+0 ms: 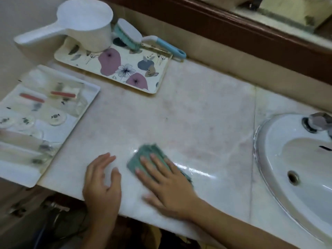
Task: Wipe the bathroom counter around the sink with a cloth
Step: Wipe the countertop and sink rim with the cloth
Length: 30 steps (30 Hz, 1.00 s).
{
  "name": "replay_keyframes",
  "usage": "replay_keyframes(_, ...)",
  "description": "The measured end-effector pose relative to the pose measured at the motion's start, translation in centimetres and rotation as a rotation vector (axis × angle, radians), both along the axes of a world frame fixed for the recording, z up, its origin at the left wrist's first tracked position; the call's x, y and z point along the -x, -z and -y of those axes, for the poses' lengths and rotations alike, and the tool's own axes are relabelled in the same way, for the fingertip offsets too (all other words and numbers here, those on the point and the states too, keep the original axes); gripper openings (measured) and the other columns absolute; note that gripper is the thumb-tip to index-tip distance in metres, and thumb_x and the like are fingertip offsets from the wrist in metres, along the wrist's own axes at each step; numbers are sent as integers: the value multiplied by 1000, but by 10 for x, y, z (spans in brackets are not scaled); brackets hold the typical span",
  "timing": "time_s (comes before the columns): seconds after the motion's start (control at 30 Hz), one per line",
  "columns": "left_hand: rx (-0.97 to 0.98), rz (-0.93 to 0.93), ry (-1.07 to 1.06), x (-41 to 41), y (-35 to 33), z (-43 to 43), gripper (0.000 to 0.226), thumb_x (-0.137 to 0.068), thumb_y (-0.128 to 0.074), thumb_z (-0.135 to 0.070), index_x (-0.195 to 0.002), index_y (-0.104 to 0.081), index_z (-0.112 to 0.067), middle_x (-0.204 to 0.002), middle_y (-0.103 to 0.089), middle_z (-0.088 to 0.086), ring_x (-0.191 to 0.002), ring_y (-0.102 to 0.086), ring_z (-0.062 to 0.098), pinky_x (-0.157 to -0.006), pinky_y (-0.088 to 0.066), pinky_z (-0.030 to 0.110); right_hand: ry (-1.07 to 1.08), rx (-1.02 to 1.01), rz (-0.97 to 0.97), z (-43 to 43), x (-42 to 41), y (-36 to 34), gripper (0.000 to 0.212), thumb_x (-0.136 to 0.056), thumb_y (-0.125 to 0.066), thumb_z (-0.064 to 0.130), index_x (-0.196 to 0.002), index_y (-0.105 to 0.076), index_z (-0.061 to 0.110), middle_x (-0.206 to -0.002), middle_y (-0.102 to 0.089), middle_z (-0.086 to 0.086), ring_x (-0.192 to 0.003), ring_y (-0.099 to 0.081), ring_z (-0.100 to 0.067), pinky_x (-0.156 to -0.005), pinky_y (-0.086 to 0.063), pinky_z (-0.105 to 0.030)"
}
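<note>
A green cloth [143,155] lies flat on the pale marble counter [197,114] near its front edge. My right hand [167,184] presses down on the cloth with straight, spread fingers and covers its near half. My left hand [102,182] rests flat on the counter just left of the cloth, fingers relaxed, holding nothing. A wet shiny streak runs right of the cloth toward the white sink [273,159] set in the counter at the right.
A flowered tray [149,72] at the back holds a white scoop [82,26] and a scrub brush [129,33]. A white tray [86,97] of small toiletries overhangs the counter's left end. The tap [319,121] sits on the sink's far rim. A wooden-framed mirror [233,26] runs behind.
</note>
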<state>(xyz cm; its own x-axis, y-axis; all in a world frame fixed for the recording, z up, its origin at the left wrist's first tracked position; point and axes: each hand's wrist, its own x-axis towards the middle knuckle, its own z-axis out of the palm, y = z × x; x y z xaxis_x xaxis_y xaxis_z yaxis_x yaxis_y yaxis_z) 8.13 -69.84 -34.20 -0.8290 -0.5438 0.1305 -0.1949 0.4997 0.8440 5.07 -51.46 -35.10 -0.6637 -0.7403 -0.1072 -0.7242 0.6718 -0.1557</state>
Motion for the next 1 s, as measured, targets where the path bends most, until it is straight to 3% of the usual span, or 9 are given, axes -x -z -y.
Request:
replay_keyframes(0.1, 256, 15, 42, -6, 10, 44, 31, -83, -49, -15, -102, -70, -4, -107, -64, 12, -99, -59, 31, -92, -35, 20, -261, -57, -19, -73, 27, -4, 54, -101, -31, 46, -152, -23, 31, -162, -15, 3, -149, -9, -20, -118, -17, -42)
replay_keyframes(0.23, 447, 14, 192, -8, 25, 66, 28, -83, -49, -9, -98, -73, -5, -101, -62, 10, -89, -55, 28, -84, -34, 20, 380, -54, 4, -75, 124, -3, 54, -99, -13, 51, -152, -5, 42, -162, -2, 11, -149, 2, -11, -117, -16, -46)
replay_keyframes(0.37, 462, 19, 168, -9, 31, 69, 29, -81, -52, -10, -102, -71, -7, -107, -61, 6, -95, -53, 24, -81, -36, 21, 809, 32, -10, 41, 134, 4, 58, -101, -14, 45, -155, -3, 26, -163, 3, -1, -149, 6, -23, -119, -3, -46)
replay_keyframes(0.47, 433, -19, 85, -11, 30, 71, 34, -80, -52, -13, -109, -66, -3, -115, -61, 14, -104, -52, 29, -90, -37, 32, 365, 41, -27, 100, 50, 6, 58, -101, -21, 43, -155, -9, 24, -163, -3, -3, -149, 1, -27, -119, -12, -49)
replay_keyframes(0.57, 444, -12, 44, -12, 29, 80, 33, -80, -52, -10, -110, -65, -4, -117, -63, 14, -107, -55, 31, -90, -37, 38, -214, -25, 28, 54, -3, -2, 56, -102, -26, 40, -155, -13, 27, -163, -8, -1, -150, -5, -25, -117, -18, -47)
replay_keyframes(0.63, 453, 6, 98, -15, 34, 88, 31, -82, -52, -12, -109, -67, -7, -119, -63, 11, -107, -57, 30, -89, -38, 40, -342, -55, -2, 10, 23, -3, 54, -102, -24, 41, -154, -16, 31, -162, -12, 3, -150, -8, -21, -114, -24, -46)
replay_keyframes(0.87, 367, 26, 138, -19, 40, 94, 32, -85, -50, -21, -113, -65, -14, -125, -59, 2, -114, -51, 21, -93, -34, 34, 528, 7, 55, 116, 125, 3, 56, -101, -14, 40, -154, 2, 32, -162, 9, 5, -149, 11, -17, -120, -1, -44)
replay_keyframes(0.93, 296, -18, 96, -21, 42, 93, 34, -91, -45, -20, -119, -60, -8, -127, -57, 7, -116, -50, 23, -99, -35, 38, 550, 39, 92, 164, 110, 3, 60, -100, -16, 37, -154, 5, 27, -162, 13, 1, -148, 14, -21, -120, 6, -44)
replay_keyframes(1.0, 270, -53, 20, -21, 44, 91, 37, -94, -42, -21, -122, -57, -3, -130, -55, 14, -120, -48, 29, -104, -34, 44, 330, 62, 90, 185, 68, 3, 62, -96, -16, 39, -155, 3, 27, -162, 12, 0, -148, 16, -21, -120, 4, -45)
